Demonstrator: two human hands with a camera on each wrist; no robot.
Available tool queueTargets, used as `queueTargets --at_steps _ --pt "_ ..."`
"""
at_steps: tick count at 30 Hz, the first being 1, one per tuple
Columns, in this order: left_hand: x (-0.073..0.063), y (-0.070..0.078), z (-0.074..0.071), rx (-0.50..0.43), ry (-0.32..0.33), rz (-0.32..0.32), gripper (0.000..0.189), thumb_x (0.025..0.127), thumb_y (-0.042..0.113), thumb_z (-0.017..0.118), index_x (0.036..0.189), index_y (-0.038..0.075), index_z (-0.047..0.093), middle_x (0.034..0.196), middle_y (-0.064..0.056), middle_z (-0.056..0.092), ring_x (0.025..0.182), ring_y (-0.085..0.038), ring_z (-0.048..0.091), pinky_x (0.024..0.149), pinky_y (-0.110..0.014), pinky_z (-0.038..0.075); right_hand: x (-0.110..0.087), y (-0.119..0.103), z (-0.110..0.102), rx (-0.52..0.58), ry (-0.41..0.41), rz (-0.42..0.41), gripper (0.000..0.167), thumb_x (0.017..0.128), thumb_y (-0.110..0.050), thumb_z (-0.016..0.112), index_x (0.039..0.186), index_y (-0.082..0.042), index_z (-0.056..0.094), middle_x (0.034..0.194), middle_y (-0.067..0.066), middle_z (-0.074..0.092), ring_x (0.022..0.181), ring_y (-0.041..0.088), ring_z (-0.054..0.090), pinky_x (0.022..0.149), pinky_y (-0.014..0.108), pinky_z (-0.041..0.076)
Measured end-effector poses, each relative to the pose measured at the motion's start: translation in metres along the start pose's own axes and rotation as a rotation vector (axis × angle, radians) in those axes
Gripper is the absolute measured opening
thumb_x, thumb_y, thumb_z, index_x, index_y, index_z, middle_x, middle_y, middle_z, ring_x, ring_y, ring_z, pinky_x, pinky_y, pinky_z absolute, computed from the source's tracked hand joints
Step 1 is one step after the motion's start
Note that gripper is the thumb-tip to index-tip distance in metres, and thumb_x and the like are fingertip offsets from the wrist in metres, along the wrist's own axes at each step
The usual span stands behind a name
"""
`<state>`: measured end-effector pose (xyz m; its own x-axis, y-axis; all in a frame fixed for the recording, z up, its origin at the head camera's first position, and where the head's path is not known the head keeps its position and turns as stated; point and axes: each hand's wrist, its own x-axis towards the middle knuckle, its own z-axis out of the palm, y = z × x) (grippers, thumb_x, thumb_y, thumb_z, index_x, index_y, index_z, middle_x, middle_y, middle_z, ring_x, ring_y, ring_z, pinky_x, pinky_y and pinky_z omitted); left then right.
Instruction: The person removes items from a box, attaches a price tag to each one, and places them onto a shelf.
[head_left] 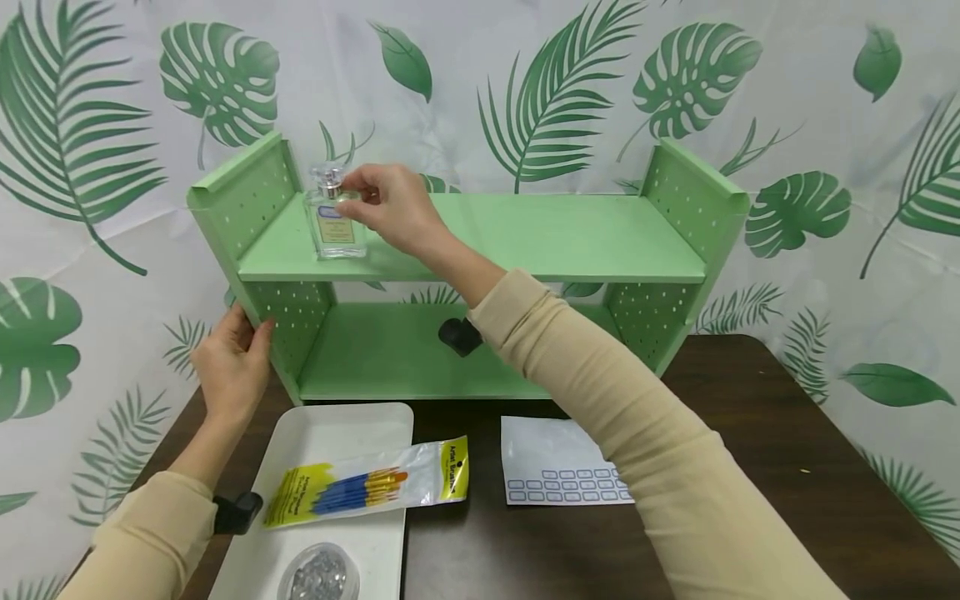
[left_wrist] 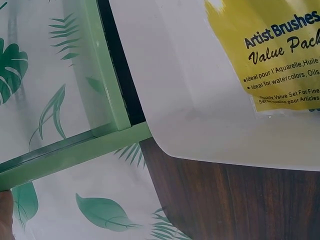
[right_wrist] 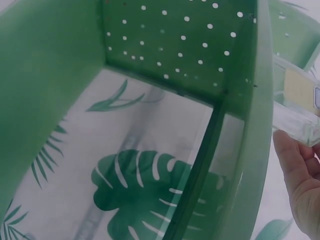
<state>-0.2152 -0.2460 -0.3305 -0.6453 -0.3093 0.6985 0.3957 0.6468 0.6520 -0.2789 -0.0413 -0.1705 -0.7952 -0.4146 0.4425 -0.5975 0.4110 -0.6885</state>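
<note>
A glass perfume bottle [head_left: 335,227] with a cream label and a small blue-edged sticker stands upright at the left end of the upper tier of a green metal shelf [head_left: 525,237]. My right hand [head_left: 393,208] pinches the bottle near its neck, thumb in front. Part of the same clear bottle [right_wrist: 297,122] shows at the edge of the right wrist view, fingers [right_wrist: 295,170] beside it. Lower down, my left hand [head_left: 234,362] holds the front edge of the shelf's left side panel, its fingers partly hidden. Only a sliver of that hand appears in the left wrist view.
In front of the shelf lies a white tray [head_left: 341,425] with a pack of artist brushes [head_left: 367,483] across its right rim and a round clear tub [head_left: 321,575] of silvery pieces. Right of it, a sheet of blue-edged stickers [head_left: 555,458] rests on the dark wooden table [head_left: 750,467].
</note>
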Motion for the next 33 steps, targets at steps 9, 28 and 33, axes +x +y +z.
queueTargets --at_steps 9,28,33 --pt "0.0003 -0.0011 0.0003 0.01 0.019 0.026 0.026 0.085 -0.007 0.06 0.111 -0.012 0.061 0.103 -0.027 0.066 0.095 -0.025 0.065 0.073 0.002 0.039 0.0012 -0.0044 0.0008 -0.067 -0.012 0.032 0.029 0.088 -0.016 0.065 0.115 -0.006 0.065 0.107 0.003 0.068 0.088 0.01 0.058 0.076 0.014 0.046" --pt "0.0 0.0005 0.0003 0.021 0.026 0.009 0.022 0.084 -0.007 0.062 0.105 -0.015 0.061 0.098 -0.03 0.065 0.078 0.033 0.042 0.069 0.005 0.037 -0.0029 -0.003 0.0013 -0.071 -0.026 0.008 0.036 0.088 -0.019 0.066 0.122 -0.006 0.061 0.107 0.003 0.065 0.088 0.009 0.055 0.076 0.013 0.044" --pt "-0.001 0.0007 0.0003 0.02 0.018 -0.005 0.024 0.084 -0.007 0.062 0.107 -0.015 0.06 0.098 -0.03 0.066 0.077 0.032 0.043 0.068 0.005 0.037 -0.0051 -0.001 0.0015 -0.076 -0.041 0.005 0.042 0.088 -0.021 0.066 0.127 -0.007 0.057 0.115 0.004 0.063 0.097 0.01 0.058 0.08 0.013 0.045"
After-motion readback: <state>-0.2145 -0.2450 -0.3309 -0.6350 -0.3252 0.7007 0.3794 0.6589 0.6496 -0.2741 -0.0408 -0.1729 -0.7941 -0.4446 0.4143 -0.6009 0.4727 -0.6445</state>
